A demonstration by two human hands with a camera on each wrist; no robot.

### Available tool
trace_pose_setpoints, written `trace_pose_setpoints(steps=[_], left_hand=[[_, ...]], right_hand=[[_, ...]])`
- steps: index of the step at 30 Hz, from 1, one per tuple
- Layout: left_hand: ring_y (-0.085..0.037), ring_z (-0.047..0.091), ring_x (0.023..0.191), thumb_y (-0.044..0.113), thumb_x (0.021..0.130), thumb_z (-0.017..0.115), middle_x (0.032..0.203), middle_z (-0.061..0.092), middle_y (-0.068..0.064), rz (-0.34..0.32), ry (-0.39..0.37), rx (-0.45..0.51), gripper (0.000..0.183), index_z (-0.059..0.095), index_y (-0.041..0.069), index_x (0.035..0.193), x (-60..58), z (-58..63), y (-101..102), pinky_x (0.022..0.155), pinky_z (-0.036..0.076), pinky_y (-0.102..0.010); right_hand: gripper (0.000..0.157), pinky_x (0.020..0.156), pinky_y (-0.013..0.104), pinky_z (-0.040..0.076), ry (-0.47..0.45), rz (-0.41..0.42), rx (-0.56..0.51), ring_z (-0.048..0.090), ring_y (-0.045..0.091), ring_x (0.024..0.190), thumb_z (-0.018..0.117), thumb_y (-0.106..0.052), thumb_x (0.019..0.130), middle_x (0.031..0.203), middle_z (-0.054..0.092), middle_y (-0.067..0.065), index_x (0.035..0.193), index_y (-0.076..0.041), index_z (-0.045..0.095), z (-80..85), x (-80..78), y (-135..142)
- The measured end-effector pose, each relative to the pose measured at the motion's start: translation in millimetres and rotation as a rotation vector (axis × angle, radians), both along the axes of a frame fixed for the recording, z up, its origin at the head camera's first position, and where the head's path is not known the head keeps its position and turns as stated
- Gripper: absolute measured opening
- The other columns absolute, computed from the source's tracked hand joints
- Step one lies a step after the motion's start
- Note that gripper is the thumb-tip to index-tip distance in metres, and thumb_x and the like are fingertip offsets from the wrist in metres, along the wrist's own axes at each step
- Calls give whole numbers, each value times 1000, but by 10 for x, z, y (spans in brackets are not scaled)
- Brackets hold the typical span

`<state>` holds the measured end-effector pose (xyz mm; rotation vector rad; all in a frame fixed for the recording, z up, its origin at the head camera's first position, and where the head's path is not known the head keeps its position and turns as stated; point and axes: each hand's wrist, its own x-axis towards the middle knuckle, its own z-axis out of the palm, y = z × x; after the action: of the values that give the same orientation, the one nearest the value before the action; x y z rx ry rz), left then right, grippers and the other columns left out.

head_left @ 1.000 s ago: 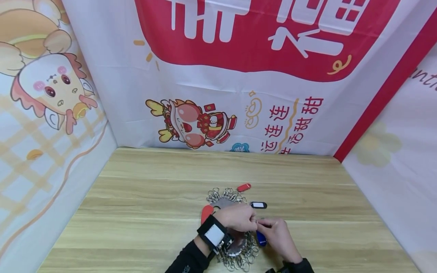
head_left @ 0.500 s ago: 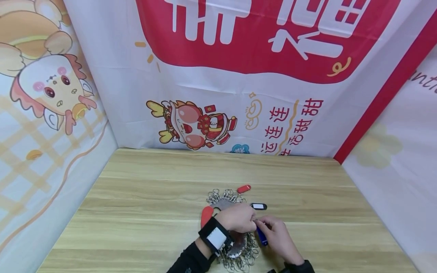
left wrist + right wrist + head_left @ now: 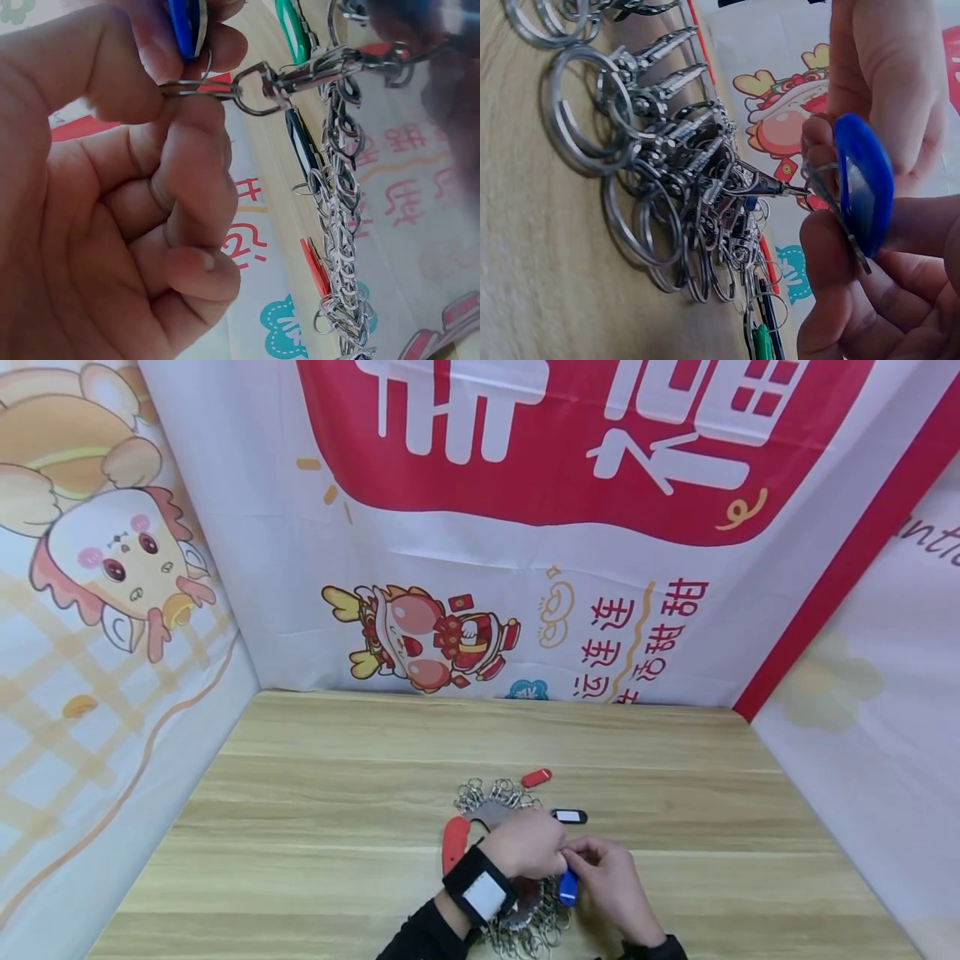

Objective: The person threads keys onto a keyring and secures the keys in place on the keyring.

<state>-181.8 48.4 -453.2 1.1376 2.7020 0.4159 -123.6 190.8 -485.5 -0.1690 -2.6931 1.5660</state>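
In the head view my left hand (image 3: 528,843) reaches over a round metal disc (image 3: 491,812) fringed with snap hooks. Its thumb and forefinger pinch a split ring (image 3: 199,90), pulling one swivel snap hook (image 3: 322,71) out taut from the disc's edge. My right hand (image 3: 611,881) meets it fingertip to fingertip and holds a blue key tag (image 3: 866,180) by its ring end. A thin wire ring (image 3: 208,64) on the tag lies right at the pinched split ring. A flat silvery strip (image 3: 844,221) lies along the tag. The fingers partly hide where the rings meet.
Beyond the hands lie a red key tag (image 3: 536,777) and a black key tag (image 3: 569,817) with a white label. An orange-red piece (image 3: 453,843) shows at the disc's left. A green tag (image 3: 762,341) hangs among the hooks. A printed cloth (image 3: 450,552) stands behind the wooden table (image 3: 337,777).
The blue key tag has turned under the right fingers, its bright face now showing, and swung slightly left. The left wrist has shifted a little right; both hands stay joined at the rings.
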Motion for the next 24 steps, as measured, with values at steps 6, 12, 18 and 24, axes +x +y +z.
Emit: trace_pose_setpoints(steps=[6, 12, 18, 24], left_hand=[[-10, 44, 59, 23, 77, 65, 59, 47, 6, 15, 69, -38, 27, 51, 17, 56, 35, 15, 30, 55, 36, -23], [-10, 43, 58, 23, 77, 67, 62, 47, 4, 32, 115, -34, 30, 49, 15, 54, 56, 25, 32, 51, 35, -23], [-10, 44, 56, 21, 78, 68, 64, 49, 3, 49, 128, -5, 29, 51, 14, 55, 58, -10, 53, 51, 36, -23], [-11, 45, 57, 20, 76, 69, 63, 50, 3, 61, 169, -9, 28, 51, 14, 55, 64, -24, 61, 51, 37, -24]], right_hand=[[5, 62, 23, 47, 33, 14, 60, 58, 13, 69, 67, -8, 86, 75, 65, 0, 83, -5, 69, -8, 1, -13], [5, 62, 23, 47, 98, 19, 131, 59, 10, 68, 68, -7, 85, 75, 65, -1, 81, -5, 70, 2, 7, -33], [6, 61, 23, 49, 194, 49, 211, 60, 7, 67, 68, -8, 85, 75, 66, -3, 81, -3, 70, -9, 3, -30], [3, 61, 22, 49, 236, 91, 245, 59, 5, 66, 69, -6, 84, 75, 66, -4, 83, -3, 70, -5, 8, -11]])
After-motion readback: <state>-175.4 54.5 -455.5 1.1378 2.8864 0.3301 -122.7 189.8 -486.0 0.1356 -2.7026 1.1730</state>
